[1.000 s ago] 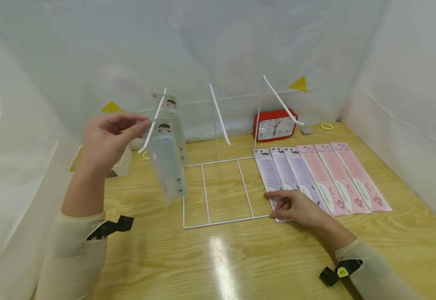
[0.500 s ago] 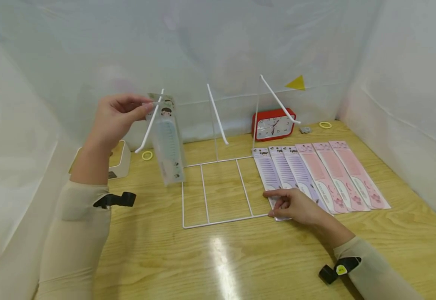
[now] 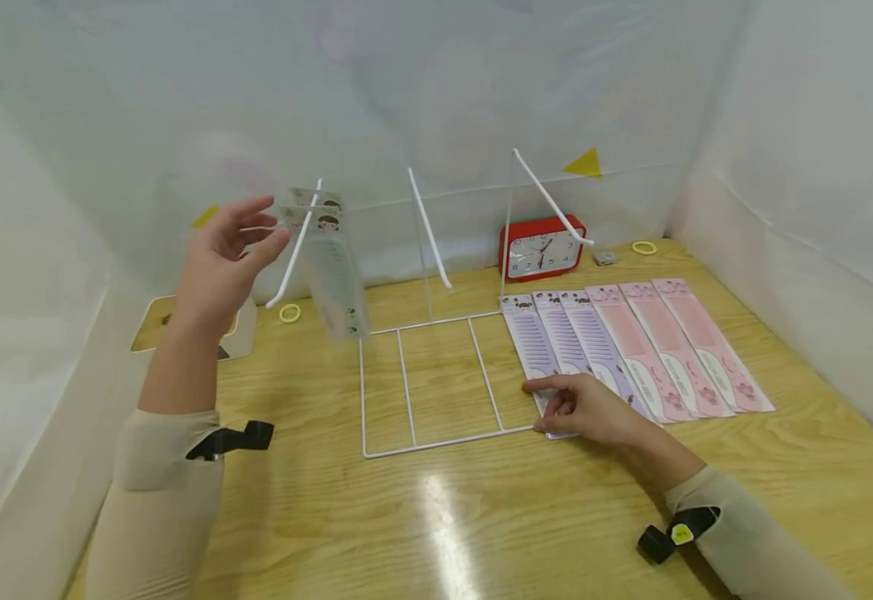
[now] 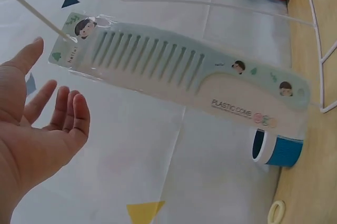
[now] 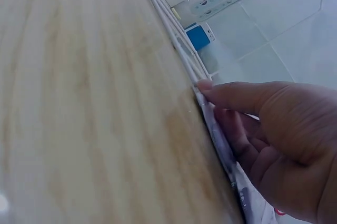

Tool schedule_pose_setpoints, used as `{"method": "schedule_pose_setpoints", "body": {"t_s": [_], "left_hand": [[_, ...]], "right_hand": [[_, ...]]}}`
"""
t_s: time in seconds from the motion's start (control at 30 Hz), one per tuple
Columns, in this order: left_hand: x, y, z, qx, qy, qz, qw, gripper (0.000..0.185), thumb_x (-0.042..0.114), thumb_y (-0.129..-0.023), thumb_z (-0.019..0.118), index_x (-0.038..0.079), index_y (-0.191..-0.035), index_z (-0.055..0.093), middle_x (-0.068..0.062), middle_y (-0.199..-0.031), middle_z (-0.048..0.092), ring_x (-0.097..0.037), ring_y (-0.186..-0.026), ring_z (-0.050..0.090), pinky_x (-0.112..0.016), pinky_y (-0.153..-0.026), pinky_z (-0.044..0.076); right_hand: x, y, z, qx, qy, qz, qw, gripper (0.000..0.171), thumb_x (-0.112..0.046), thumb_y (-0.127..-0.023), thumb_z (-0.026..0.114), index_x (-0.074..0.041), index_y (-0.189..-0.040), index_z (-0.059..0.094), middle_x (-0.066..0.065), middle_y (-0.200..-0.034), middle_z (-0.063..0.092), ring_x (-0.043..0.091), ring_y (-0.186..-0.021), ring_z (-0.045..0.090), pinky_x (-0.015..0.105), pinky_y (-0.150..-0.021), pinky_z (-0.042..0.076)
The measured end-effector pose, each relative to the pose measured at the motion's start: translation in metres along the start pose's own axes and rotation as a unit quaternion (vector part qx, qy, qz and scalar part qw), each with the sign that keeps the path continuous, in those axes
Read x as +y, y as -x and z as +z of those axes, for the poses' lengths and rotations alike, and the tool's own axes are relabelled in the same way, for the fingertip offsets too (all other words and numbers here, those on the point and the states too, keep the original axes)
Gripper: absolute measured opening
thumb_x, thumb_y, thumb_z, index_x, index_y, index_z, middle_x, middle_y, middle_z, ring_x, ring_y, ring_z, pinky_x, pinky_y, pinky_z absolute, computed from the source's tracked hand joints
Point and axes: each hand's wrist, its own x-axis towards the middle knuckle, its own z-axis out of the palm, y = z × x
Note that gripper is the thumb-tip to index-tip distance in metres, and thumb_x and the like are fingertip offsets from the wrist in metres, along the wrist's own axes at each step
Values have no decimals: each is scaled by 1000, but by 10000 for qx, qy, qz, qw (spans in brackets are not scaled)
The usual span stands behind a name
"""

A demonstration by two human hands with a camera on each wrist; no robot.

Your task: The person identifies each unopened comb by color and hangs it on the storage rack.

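My left hand (image 3: 229, 258) is raised beside the rack's left hook, fingers spread and apart from the packaged green comb (image 4: 184, 71). That comb hangs from the hook (image 4: 37, 10) by its clear top; another green packaged comb (image 3: 299, 197) hangs behind it, mostly hidden. The white wire rack (image 3: 409, 408) stands on the table with three hooks. My right hand (image 3: 586, 408) holds the front right corner of its base, thumb (image 5: 226, 92) at the wire and index finger reaching over the nearest purple packaged comb (image 3: 532, 333). The remaining right fingers are curled.
Purple and pink packaged combs (image 3: 679, 346) lie overlapping in a row at the right. Behind them stand a red clock (image 3: 543, 248), a small grey object (image 3: 605, 258) and a yellow ring (image 3: 644, 248). Another yellow ring (image 3: 289, 313) and a white box (image 3: 239, 337) are at the left.
My left hand has slid the green comb back along the left hook, let go and drawn slightly left. My right hand has stayed at the rack's corner.
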Motion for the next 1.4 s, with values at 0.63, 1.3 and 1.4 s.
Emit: {"method": "schedule_pose_setpoints", "body": {"t_s": [0.63,1.3,1.4], "left_hand": [[-80,130,-1,-1068,-365,-1286,9853,51,11,-95,70,9,-142,52,7,-132,55,-7,-110,60,-18,-89,56],[-142,163,30,-1975,133,-1971,9602,70,4,-83,79,-4,-144,47,-28,-141,50,-14,-105,64,-25,-87,59],[-147,166,32,-1984,-5,-1909,9614,70,5,-81,82,-2,-143,50,-26,-139,52,-13,-103,65,-24,-86,59]], "right_hand": [[11,-78,-62,213,412,309,9984,59,-21,-86,80,-11,-140,58,14,-113,72,15,-84,68,25,-68,53],[29,-147,-79,-26,1161,776,9902,72,-26,-81,85,-21,-145,54,5,-85,59,18,-69,50,28,-61,43],[31,-147,-81,-107,1149,778,9903,74,-26,-80,86,-20,-146,53,7,-87,61,16,-65,48,27,-59,42]]}}
